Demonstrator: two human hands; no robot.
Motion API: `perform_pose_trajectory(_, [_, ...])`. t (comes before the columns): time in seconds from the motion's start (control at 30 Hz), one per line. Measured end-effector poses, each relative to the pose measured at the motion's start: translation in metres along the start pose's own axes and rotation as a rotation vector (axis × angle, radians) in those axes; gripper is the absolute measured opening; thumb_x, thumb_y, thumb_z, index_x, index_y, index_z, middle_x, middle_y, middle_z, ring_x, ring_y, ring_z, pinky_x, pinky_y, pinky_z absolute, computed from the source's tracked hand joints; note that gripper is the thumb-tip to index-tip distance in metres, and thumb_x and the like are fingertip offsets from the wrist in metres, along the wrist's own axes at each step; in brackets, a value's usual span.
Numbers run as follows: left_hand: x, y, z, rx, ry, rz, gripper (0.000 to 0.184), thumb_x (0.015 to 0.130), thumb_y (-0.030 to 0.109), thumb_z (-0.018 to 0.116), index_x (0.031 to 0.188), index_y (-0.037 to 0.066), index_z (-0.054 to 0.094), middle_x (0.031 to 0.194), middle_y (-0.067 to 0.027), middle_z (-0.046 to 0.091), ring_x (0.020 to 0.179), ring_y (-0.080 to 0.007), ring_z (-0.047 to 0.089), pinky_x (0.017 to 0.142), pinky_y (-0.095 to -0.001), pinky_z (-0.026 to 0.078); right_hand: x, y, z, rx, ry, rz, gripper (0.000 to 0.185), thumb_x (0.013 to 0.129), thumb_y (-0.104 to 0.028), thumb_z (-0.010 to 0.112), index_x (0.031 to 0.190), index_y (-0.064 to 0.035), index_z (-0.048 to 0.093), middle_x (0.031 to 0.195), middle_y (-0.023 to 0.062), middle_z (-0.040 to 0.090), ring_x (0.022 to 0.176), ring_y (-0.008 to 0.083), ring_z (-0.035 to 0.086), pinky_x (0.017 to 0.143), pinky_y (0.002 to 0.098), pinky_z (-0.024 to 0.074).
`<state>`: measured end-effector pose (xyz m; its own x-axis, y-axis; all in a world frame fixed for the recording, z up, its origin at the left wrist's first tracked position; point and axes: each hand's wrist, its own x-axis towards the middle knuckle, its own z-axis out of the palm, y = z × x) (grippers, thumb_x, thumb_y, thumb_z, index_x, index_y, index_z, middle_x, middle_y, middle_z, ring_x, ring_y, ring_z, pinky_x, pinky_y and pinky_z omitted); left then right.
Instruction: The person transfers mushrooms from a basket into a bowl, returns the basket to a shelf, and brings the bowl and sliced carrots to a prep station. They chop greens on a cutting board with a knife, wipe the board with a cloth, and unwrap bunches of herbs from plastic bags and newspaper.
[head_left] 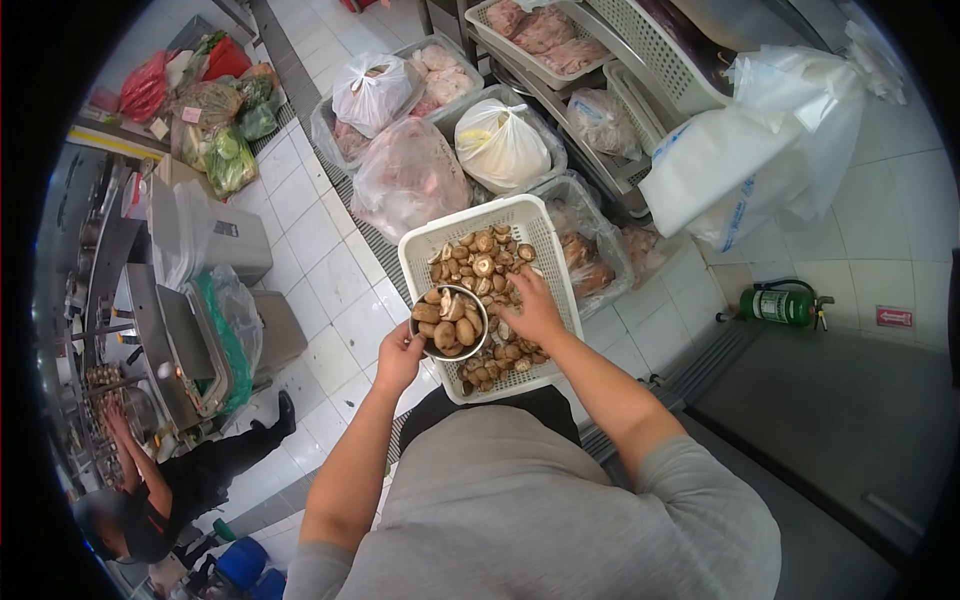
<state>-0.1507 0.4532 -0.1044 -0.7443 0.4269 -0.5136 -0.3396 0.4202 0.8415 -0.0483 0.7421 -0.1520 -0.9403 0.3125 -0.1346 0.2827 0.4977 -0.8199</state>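
Note:
My left hand (400, 355) grips the rim of a round metal bowl (486, 338), thumb at the near-left side. Brown mushrooms (455, 335) fill this bowl, some with pale stems showing. Under it is a white perforated plastic basket (415, 262) holding many loose mushrooms (485, 265). My right hand (533, 308) is at the basket's right side, with fingers and thumb apart over the loose mushrooms. Its fingertips touch or nearly touch them, and no held mushroom can be made out there.
Beyond the basket stand tubs with bagged food, including a white tied bag (505, 145). A rack with trays (540, 40) is at upper right. Plastic sheets (740, 165) hang near a fire extinguisher (778, 305). At left, another person (180, 480) works at a counter; grey bins (235, 235) stand nearby.

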Motion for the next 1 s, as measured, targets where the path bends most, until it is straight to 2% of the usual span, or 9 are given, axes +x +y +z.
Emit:
perform_pose_trajectory(0.1, [-0.011, 0.003, -0.01, -0.078, 0.04, -0.054, 0.023, 0.101, 0.007, 0.059, 0.121, -0.002, 0.067, 0.09, -0.002, 0.066, 0.077, -0.0114, 0.066, 0.071, -0.0277, 0.057, -0.009, 0.005, 0.023, -0.342, -0.298, 0.14, 0.096, 0.078, -0.059, 0.079, 0.157, -0.0186, 0.042, 0.167, 0.0269, 0.021, 0.151, 0.0511, 0.024, 0.121, 0.0604, 0.0265])
perform_pose_trajectory(0.17, [-0.02, 0.007, -0.017, -0.091, 0.083, -0.065, 0.012, 0.103, 0.009, 0.059, 0.097, -0.001, 0.064, 0.089, -0.0056, 0.068, 0.08, -0.0141, 0.07, 0.076, -0.0315, 0.062, -0.022, 0.011, 0.046, -0.585, -0.574, 0.074, 0.118, 0.073, -0.068, 0.08, 0.166, -0.0226, 0.023, 0.17, 0.0268, 0.01, 0.154, 0.05, 0.017, 0.121, 0.0639, 0.0249])
perform_pose_trajectory(0.27, [-0.032, -0.004, -0.031, -0.1, 0.102, -0.115, 0.021, 0.104, 0.011, 0.06, 0.118, -0.003, 0.067, 0.096, -0.0046, 0.069, 0.086, -0.0139, 0.071, 0.076, -0.0295, 0.061, -0.04, -0.008, 0.071, -0.549, -0.612, -0.047, 0.117, 0.072, -0.066, 0.081, 0.165, -0.0242, 0.024, 0.17, 0.0271, 0.01, 0.154, 0.0497, 0.019, 0.12, 0.0632, 0.0283])
perform_pose_trajectory(0.4, [-0.049, -0.008, -0.043, -0.118, 0.125, -0.122, 0.021, 0.104, 0.013, 0.06, 0.117, -0.003, 0.066, 0.098, -0.0066, 0.071, 0.088, -0.0159, 0.072, 0.08, -0.0316, 0.062, -0.037, -0.022, 0.089, -0.419, -0.791, -0.103, 0.107, 0.077, -0.048, 0.084, 0.164, -0.0245, 0.026, 0.166, 0.0273, 0.017, 0.146, 0.0506, 0.031, 0.115, 0.0587, 0.0389])
perform_pose_trajectory(0.57, [-0.058, -0.024, -0.047, -0.174, 0.173, -0.151, 0.016, 0.104, 0.013, 0.061, 0.106, -0.002, 0.066, 0.096, -0.0072, 0.071, 0.084, -0.0155, 0.071, 0.077, -0.0309, 0.062, -0.035, -0.032, 0.098, -0.58, -0.663, -0.123, 0.112, 0.075, -0.038, 0.087, 0.165, -0.0267, 0.021, 0.165, 0.0264, 0.019, 0.14, 0.0469, 0.041, 0.116, 0.0526, 0.0412])
perform_pose_trajectory(0.63, [-0.059, -0.024, -0.045, -0.182, 0.188, -0.151, 0.015, 0.104, 0.012, 0.061, 0.097, -0.001, 0.063, 0.092, -0.0064, 0.07, 0.079, -0.014, 0.07, 0.074, -0.0304, 0.062, -0.027, -0.025, 0.101, -0.361, -0.774, -0.051, 0.114, 0.073, -0.039, 0.088, 0.165, -0.026, 0.021, 0.166, 0.028, 0.016, 0.144, 0.0495, 0.033, 0.114, 0.0611, 0.0384])
perform_pose_trajectory(0.77, [-0.055, -0.024, -0.045, -0.228, 0.182, -0.14, 0.014, 0.103, 0.012, 0.061, 0.097, 0.0, 0.064, 0.091, -0.0049, 0.069, 0.08, -0.0129, 0.069, 0.074, -0.0301, 0.062, -0.031, -0.045, 0.087, -0.601, -0.74, -0.072, 0.111, 0.068, -0.036, 0.09, 0.16, -0.0225, 0.029, 0.165, 0.0289, 0.016, 0.143, 0.05, 0.035, 0.113, 0.0583, 0.0422])
perform_pose_trajectory(0.87, [-0.055, -0.019, -0.045, -0.111, 0.155, -0.109, 0.013, 0.103, 0.011, 0.061, 0.097, 0.0, 0.064, 0.091, -0.0037, 0.067, 0.082, -0.0116, 0.068, 0.075, -0.0295, 0.061, -0.029, -0.021, 0.105, -0.483, -0.772, -0.082, 0.106, 0.068, -0.035, 0.09, 0.157, -0.0201, 0.034, 0.165, 0.0289, 0.016, 0.142, 0.0489, 0.037, 0.111, 0.0559, 0.0447])
perform_pose_trajectory(1.0, [-0.05, -0.017, -0.044, -0.122, 0.134, -0.117, 0.012, 0.103, 0.01, 0.06, 0.104, -0.001, 0.065, 0.092, -0.0024, 0.066, 0.083, -0.0109, 0.067, 0.075, -0.0289, 0.06, -0.018, -0.04, 0.098, -0.51, -0.848, 0.006, 0.112, 0.067, -0.028, 0.089, 0.162, -0.026, 0.028, 0.167, 0.0265, 0.018, 0.148, 0.0496, 0.031, 0.113, 0.0597, 0.0418])
